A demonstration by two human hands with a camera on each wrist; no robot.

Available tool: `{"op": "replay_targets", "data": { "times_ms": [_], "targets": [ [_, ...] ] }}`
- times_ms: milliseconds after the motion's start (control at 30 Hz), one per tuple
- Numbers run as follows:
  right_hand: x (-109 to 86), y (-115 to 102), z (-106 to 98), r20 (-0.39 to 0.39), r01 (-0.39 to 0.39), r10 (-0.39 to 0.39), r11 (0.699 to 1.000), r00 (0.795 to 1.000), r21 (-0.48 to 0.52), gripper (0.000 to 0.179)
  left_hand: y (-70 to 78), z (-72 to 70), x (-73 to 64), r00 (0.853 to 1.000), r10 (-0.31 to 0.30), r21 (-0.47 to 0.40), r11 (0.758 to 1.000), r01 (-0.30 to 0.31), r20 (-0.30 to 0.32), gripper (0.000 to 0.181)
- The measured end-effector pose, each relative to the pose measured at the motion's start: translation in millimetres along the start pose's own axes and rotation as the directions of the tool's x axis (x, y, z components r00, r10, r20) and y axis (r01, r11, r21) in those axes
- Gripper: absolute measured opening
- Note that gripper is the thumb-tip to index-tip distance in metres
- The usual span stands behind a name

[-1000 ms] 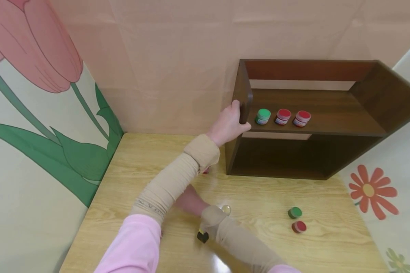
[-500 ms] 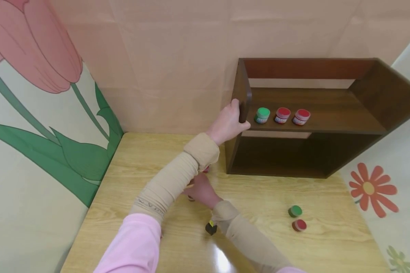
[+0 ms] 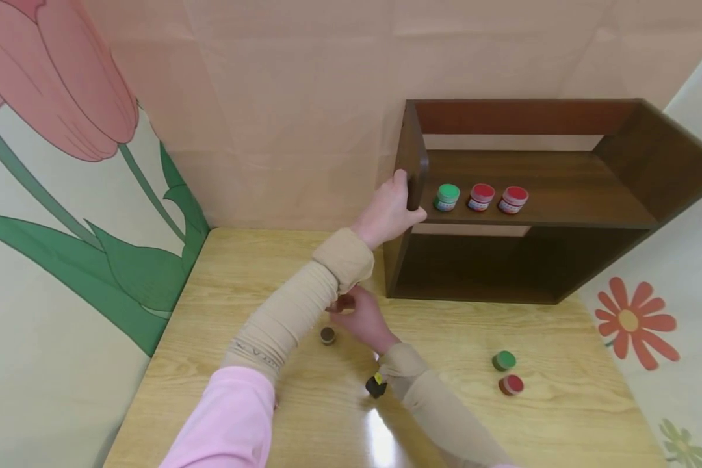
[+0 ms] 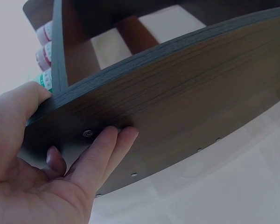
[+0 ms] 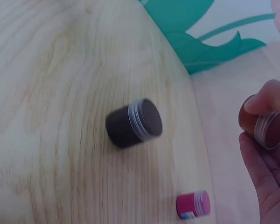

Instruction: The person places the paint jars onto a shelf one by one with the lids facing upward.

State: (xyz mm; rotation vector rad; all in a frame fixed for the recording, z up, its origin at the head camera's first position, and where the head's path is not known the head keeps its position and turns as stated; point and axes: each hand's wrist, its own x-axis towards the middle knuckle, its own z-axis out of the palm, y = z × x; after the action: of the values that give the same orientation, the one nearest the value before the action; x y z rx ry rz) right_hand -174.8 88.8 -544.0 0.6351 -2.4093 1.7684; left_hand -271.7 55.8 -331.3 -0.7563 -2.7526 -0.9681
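Note:
My left hand [image 3: 386, 208] holds the left side panel of a dark brown wooden shelf unit [image 3: 411, 140]; in the left wrist view the thumb lies at the front edge and the fingers lie along the outer face. Under my left forearm, my right hand [image 3: 367, 322] pinches a small brown jar [image 5: 249, 119] with a clear-rimmed lid, raised above the table. A dark, nearly black jar [image 3: 327, 335] stands on the table just nearer to me. Beyond it in the right wrist view is a magenta jar [image 5: 191, 204], hidden behind the left sleeve in the head view.
On the upper shelf board stand a green jar [image 3: 446, 197] and two red jars, one in the middle [image 3: 481, 197] and one at right [image 3: 513, 200]. A green jar [image 3: 504, 361] and a red jar [image 3: 511, 385] sit on the wooden table [image 3: 433, 351] at right.
My right hand has moved forward and to the right from beneath the left forearm, carrying the brown jar. The dark jar has come into full view. My left hand stays on the panel.

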Motion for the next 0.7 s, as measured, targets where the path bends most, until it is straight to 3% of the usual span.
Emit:
{"op": "replay_targets", "data": {
  "times_ms": [233,700],
  "targets": [
    [-4.5,2.0,-17.4,-0.058,-0.064,0.065,0.998,0.996,0.009,0.029,-0.1,-0.6,-0.5,1.000,-0.007,-0.002,1.000,0.007,-0.003,0.050],
    [-16.8,10.6,-51.0,-0.209,-0.074,0.063,0.996,0.976,-0.047,0.024,1.3,-3.4,-2.4,1.000,-0.017,-0.026,1.000,0.017,0.009,0.048]
  ]
}}
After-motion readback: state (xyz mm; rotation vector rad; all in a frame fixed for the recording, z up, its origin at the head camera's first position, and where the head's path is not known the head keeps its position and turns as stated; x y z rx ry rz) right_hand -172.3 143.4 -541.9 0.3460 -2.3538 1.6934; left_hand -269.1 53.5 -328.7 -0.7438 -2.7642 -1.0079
